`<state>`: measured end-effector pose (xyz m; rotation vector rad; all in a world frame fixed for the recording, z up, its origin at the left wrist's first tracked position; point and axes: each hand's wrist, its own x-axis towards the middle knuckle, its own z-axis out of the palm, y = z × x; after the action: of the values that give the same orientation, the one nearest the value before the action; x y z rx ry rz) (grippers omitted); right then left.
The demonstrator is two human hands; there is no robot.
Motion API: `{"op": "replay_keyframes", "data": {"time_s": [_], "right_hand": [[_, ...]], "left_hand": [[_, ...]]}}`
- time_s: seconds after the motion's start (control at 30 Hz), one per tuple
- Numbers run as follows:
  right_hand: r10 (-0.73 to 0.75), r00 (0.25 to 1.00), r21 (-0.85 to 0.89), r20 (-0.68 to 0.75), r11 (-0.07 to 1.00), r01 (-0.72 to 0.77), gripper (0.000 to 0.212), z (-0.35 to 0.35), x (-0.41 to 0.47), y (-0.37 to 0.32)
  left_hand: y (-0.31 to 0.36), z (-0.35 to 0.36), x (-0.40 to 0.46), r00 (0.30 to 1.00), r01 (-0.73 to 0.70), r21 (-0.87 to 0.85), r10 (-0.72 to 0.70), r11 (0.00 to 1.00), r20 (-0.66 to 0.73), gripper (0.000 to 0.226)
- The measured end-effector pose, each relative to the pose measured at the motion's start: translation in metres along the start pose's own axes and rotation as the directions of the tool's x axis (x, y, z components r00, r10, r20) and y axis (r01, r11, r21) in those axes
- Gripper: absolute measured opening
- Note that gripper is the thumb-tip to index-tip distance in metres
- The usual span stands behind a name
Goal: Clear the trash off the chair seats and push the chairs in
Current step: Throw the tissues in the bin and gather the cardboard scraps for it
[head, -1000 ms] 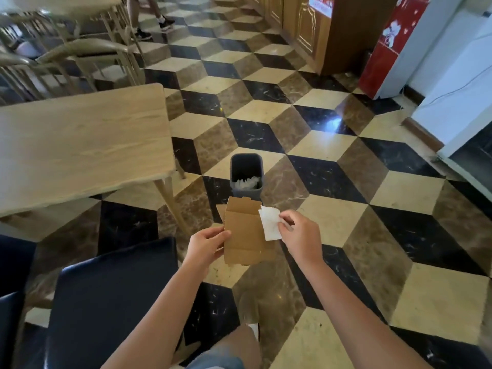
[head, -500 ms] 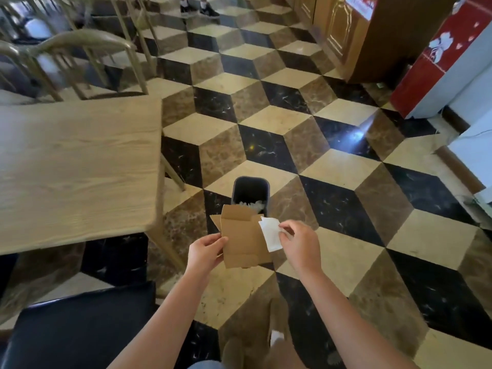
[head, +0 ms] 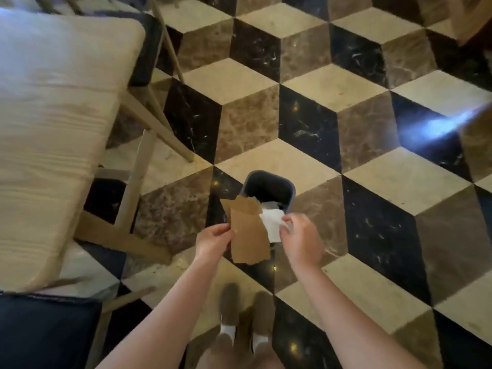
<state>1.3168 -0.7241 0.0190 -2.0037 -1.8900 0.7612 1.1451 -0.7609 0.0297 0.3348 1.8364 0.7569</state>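
Observation:
My left hand (head: 213, 242) grips the left edge of a flattened brown cardboard piece (head: 249, 233), held upright just in front of a small dark trash bin (head: 269, 186). My right hand (head: 300, 241) pinches a white paper napkin (head: 271, 225) beside the cardboard, over the bin's near rim. White paper lies inside the bin. A dark blue chair seat (head: 48, 331) shows at the bottom left, nothing visible on it.
A light wooden table (head: 53, 129) fills the left side, its legs (head: 135, 179) angled to the floor. The floor (head: 372, 182) is a cube-pattern marble tile. My shoes (head: 245, 315) stand just behind the bin. A wooden cabinet corner (head: 476, 20) is at top right.
I have stepped closer to the bin and the view has tilted down. Both hands with the cardboard and napkin now hover at the bin's near edge.

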Motion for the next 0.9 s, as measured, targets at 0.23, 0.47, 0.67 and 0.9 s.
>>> {"op": "replay_keyframes", "data": {"time_s": [0.23,0.47,0.67,0.9], "right_hand": [[-0.109,0.994,-0.118,0.032,0.987,0.112,0.02,0.139,0.094,0.076],[-0.142,0.987,-0.194,0.076,0.969,0.154,0.018,0.208,0.14,0.127],[-0.091,0.977,-0.257,0.194,0.956,0.14,0.024,0.217,0.143,0.133],[-0.126,0.935,-0.31,0.333,0.921,0.234,0.031,0.155,0.114,0.086]], "left_hand": [[-0.055,0.059,0.141,0.995,0.097,0.026,-0.097,0.995,-0.007,0.025],[-0.107,0.095,0.225,0.985,0.174,0.053,-0.174,0.983,0.005,0.024],[-0.118,0.096,0.234,0.983,0.162,0.06,-0.166,0.985,0.075,0.027],[-0.069,0.076,0.175,0.992,0.074,0.222,-0.094,0.972,0.079,0.028]]}}
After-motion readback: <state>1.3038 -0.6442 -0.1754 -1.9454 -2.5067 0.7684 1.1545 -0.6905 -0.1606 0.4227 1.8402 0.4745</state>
